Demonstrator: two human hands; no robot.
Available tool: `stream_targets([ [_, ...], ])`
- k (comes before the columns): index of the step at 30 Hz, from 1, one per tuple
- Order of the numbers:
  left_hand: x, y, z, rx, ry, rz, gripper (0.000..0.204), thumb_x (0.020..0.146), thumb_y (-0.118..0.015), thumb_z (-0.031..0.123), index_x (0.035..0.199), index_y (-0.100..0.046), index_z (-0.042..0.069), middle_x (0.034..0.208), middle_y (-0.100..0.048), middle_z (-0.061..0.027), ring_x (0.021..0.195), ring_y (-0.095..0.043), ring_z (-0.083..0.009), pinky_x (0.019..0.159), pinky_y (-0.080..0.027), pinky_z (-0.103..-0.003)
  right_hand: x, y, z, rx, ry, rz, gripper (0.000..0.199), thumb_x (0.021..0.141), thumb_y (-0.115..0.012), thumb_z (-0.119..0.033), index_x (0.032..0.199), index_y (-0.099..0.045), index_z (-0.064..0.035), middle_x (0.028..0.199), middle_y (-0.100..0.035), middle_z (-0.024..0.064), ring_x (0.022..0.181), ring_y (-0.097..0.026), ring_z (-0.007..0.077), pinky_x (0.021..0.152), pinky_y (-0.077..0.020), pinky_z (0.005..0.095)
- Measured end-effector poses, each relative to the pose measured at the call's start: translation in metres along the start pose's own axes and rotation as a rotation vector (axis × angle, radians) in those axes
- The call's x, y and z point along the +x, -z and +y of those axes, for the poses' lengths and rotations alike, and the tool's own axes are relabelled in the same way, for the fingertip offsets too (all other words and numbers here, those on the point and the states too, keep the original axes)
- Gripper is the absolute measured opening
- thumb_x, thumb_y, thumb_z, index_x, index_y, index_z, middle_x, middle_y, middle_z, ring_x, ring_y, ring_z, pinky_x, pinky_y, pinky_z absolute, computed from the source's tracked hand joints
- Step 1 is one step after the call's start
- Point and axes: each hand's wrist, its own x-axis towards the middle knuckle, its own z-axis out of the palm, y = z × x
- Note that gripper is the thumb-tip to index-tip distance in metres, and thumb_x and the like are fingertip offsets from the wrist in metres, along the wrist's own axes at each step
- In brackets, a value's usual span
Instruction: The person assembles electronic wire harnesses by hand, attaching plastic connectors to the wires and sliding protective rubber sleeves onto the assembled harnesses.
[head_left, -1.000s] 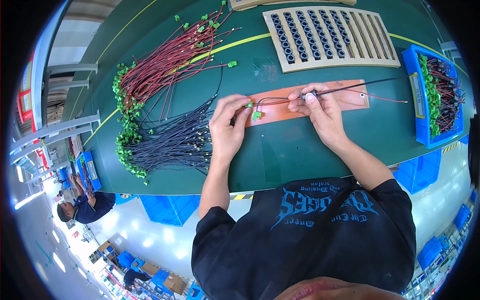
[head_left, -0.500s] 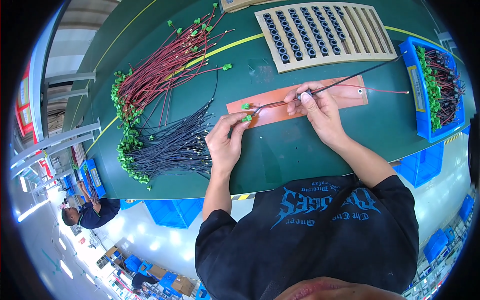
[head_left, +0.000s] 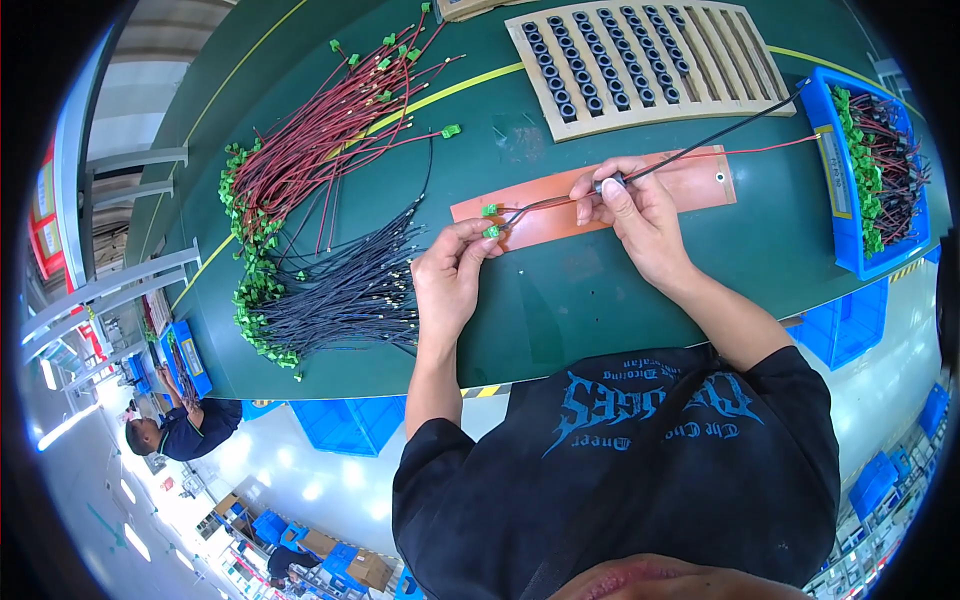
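Left hand (head_left: 447, 283) pinches the green connector (head_left: 491, 231); right hand (head_left: 637, 215) pinches the wire pair (head_left: 700, 146) (running toward two o'clock) — mid-assembly, seemingly; next needs steady tension.

A tall yellowish label (head_left: 836, 172) with dark print sits on the inner left wall of the blue bin (head_left: 848, 243) at three o'clock on the green worktop (head_left: 600, 300). A similar pale label (head_left: 192, 357) fronts a smaller blue bin (head_left: 178, 335) below the worktop's edge at nine o'clock. Red and white signs (head_left: 45, 215) hang at the far left, about nine o'clock. Brown cardboard boxes (head_left: 365, 570) stand on the floor at seven o'clock.
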Motion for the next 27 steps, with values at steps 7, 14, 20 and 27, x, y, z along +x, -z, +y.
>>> stream_targets([
  [7,0.004,0.002,0.017,0.244,-0.189,-0.034,0.018,0.087,-0.067,-0.008,0.104,-0.070,-0.003,0.101,-0.073,-0.0157,0.088,-0.072,-0.0203,0.075,-0.058,-0.030,-0.001,0.000,0.000,-0.003,0.011,0.012,0.018,0.107,-0.051,-0.020,0.117,-0.051,-0.0057,0.109,-0.066,0.0115,0.092,-0.064,0.0152,0.086,-0.0551,0.0314],
  [14,0.014,0.006,0.016,0.351,-0.444,-0.023,0.020,0.077,-0.070,-0.012,0.095,-0.071,-0.004,0.110,-0.072,-0.0141,0.107,-0.068,-0.0288,0.090,-0.055,-0.037,-0.002,0.000,0.001,0.000,0.011,0.010,0.018,0.107,-0.051,-0.020,0.117,-0.051,-0.0055,0.108,-0.066,0.0114,0.091,-0.064,0.0151,0.086,-0.0553,0.0315],
  [20,0.018,0.008,0.012,0.357,-0.422,-0.060,0.020,0.077,-0.070,-0.012,0.096,-0.072,-0.004,0.114,-0.071,-0.0150,0.110,-0.067,-0.0307,0.092,-0.055,-0.037,-0.001,0.000,0.000,-0.004,0.022,0.010,0.017,0.107,-0.051,-0.019,0.117,-0.051,-0.0053,0.108,-0.066,0.0113,0.091,-0.064,0.0150,0.085,-0.0553,0.0310],
  [27,0.018,0.002,0.013,0.539,-0.571,-0.058,0.022,0.074,-0.071,-0.010,0.095,-0.070,-0.004,0.111,-0.070,-0.0149,0.109,-0.067,-0.0330,0.090,-0.056,-0.039,0.001,-0.004,-0.005,-0.098,0.007,-0.060,0.016,0.107,-0.049,-0.018,0.117,-0.051,-0.0054,0.108,-0.066,0.0107,0.093,-0.065,0.0143,0.082,-0.0554,0.0291],
])
